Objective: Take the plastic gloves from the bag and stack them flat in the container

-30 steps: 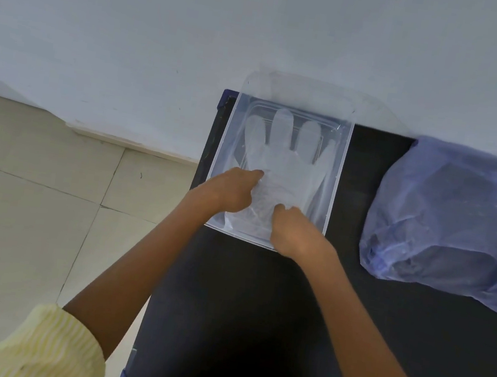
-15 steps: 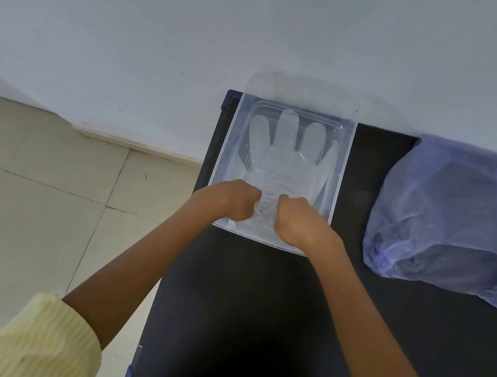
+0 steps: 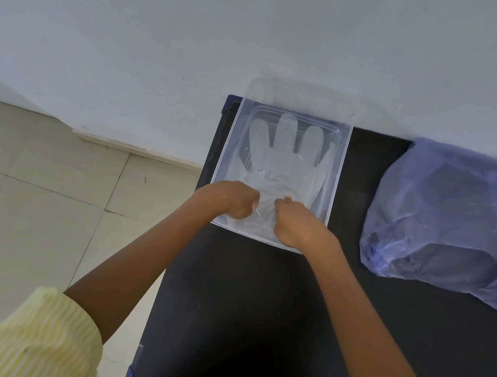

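Right now both hands are curled into loose fists at the near end of the clear plastic container (image 3: 341,169), and each pinches the wrist end of the clear plastic glove (image 3: 285,164) lying in it. That container serves as the landmark: it sits on the black table (image 3: 257,300) at the table's far left corner, with its far end against the pale wall (image 3: 197,39). Inside the container the glove lies flat with its fingers spread and pointing toward the wall, while its cuff end is wrinkled and gathered at the near edge. Whether more gloves lie under it cannot be told, since the plastic is see-through. The left hand (image 3: 230,198) grips the cuff at the container's near left corner, knuckles up, thumb and fingers closed on the film. The right hand (image 3: 296,226) is just beside it toward the container's near right, also closed on the film, and only a narrow strip of crumpled plastic shows between the two hands. Well to the right of the container, apart from it on the same table, rests the translucent blue bag (image 3: 451,221), slumped and creased. Left of the container, past the table edge, is a beige tiled floor (image 3: 35,192). Nearer than the container, yellow striped sleeves (image 3: 31,337) are pushed up both forearms.
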